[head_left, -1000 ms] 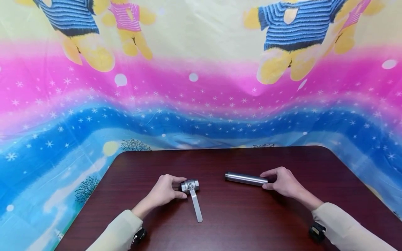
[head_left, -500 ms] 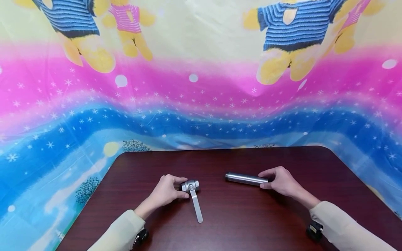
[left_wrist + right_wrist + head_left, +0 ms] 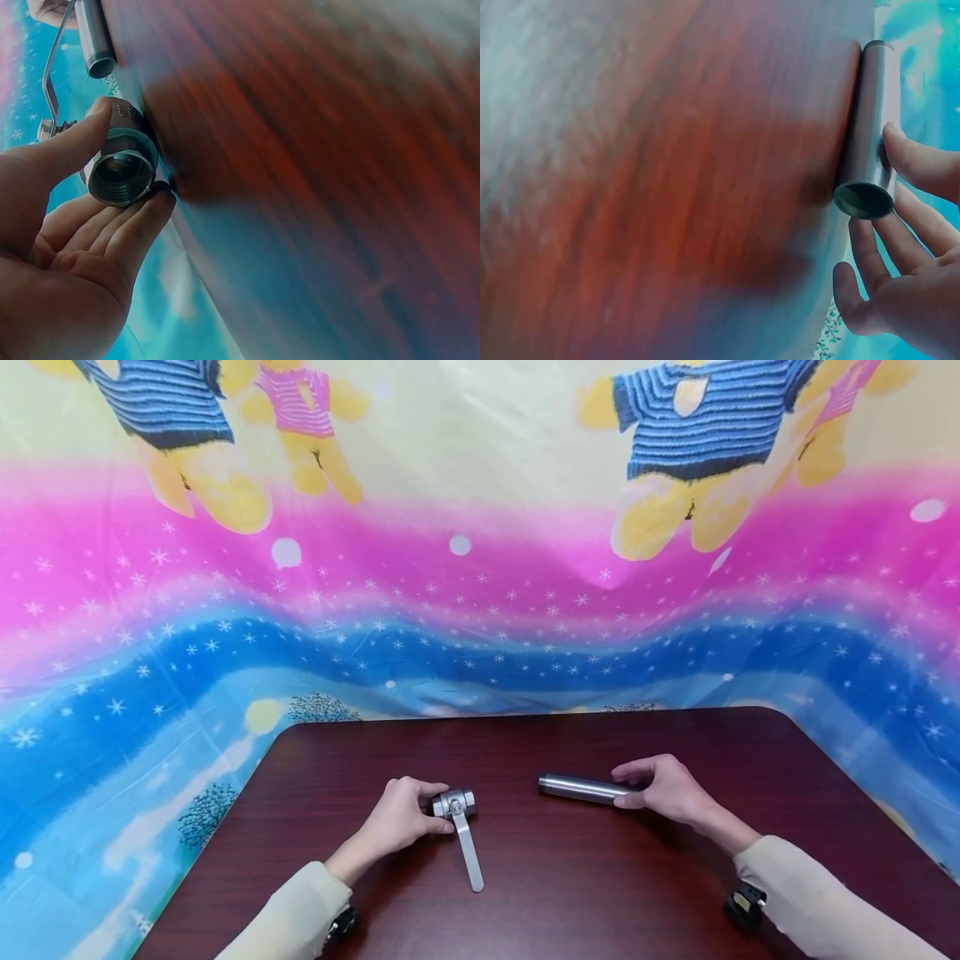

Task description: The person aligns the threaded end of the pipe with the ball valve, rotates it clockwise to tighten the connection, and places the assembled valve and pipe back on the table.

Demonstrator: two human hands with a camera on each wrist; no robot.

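Here, left hand [image 3: 393,814]: pinches the valve [image 3: 452,804] by its left end, seemingly steadying it.
Valve: lower centre, handle [image 3: 468,856] clear of the hand.
Pipe [image 3: 579,788]: lower frame, right of centre.
Right hand [image 3: 671,789]: pinches the pipe's right end, perhaps leaving the left free.

A printed cloth [image 3: 480,568] around a dark table [image 3: 555,881] suggests a screened-off workspace
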